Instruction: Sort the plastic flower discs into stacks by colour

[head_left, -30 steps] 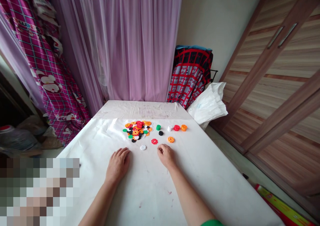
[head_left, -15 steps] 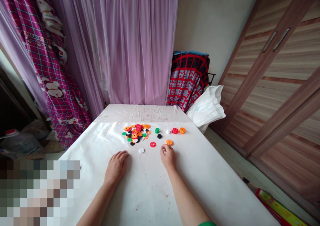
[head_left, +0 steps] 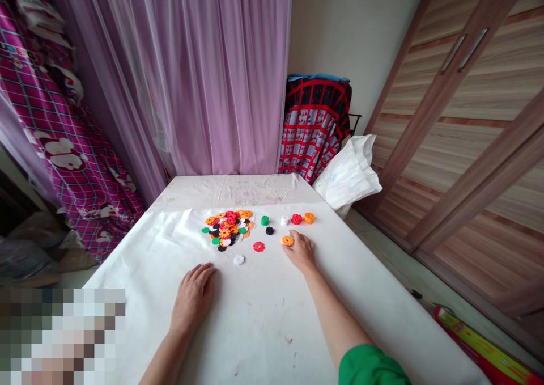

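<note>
My right hand (head_left: 302, 251) is at an orange flower-shaped disc (head_left: 288, 241), with the thumb on its near side and the fingers at its far right edge. Flat on the table lies my left hand (head_left: 196, 294), fingers stretched out and holding nothing. Between the hands are a single white disc (head_left: 239, 259) and a red disc (head_left: 259, 247). Beyond them sit a black disc (head_left: 270, 231) and a green stack (head_left: 265, 220). Small white (head_left: 284, 220), red (head_left: 296, 219) and orange (head_left: 309, 218) stacks form a row at the right.
A mixed heap of flower discs (head_left: 229, 229) lies left of the stacks. The white-covered table (head_left: 250, 328) runs back to a purple curtain (head_left: 229, 90). A white bag (head_left: 348, 172) stands by its right corner, and a wooden wardrobe (head_left: 446, 135) is farther right.
My right hand has shifted to the right and closed around the orange disc's edge. My left hand stays resting on the table. The view has turned slightly.
</note>
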`<state>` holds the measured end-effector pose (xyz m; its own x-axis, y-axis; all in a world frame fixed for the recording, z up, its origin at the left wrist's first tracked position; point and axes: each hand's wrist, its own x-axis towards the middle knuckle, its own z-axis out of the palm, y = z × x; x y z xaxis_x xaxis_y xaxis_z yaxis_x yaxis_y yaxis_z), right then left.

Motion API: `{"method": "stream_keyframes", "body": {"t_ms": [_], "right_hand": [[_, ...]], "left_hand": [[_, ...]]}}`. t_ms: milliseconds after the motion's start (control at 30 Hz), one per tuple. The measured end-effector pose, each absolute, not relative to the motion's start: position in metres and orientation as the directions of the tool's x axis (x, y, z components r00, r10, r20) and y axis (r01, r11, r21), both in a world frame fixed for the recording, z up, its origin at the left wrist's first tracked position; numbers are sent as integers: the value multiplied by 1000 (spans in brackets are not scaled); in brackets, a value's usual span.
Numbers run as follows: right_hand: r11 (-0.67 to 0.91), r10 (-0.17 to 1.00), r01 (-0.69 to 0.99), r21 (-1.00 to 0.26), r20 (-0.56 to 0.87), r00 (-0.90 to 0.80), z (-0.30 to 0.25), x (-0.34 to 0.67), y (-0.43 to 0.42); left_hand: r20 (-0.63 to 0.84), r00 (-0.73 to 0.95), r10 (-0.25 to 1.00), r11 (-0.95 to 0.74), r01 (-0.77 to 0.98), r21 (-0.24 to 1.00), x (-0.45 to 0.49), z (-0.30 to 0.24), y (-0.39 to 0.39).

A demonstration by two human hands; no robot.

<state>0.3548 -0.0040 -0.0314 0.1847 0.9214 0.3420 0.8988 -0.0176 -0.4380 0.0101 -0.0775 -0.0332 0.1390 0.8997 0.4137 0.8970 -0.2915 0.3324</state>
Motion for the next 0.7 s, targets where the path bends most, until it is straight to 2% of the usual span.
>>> {"method": "stream_keyframes", "body": {"t_ms": [167,467,700], "right_hand": [[-10,925,903,-430,339,172,-31,355,-3],[210,922,885,-416,387,-37,-35,341,-10],[290,897,862,-415,432,-94,-37,328,-13]], "left_hand": [[420,139,897,-297,893,338,9,-34,-79],[397,111,911,-255,908,331,10,-35,-84],[368,63,928,-194,924,329,7,-35,-69]]}}
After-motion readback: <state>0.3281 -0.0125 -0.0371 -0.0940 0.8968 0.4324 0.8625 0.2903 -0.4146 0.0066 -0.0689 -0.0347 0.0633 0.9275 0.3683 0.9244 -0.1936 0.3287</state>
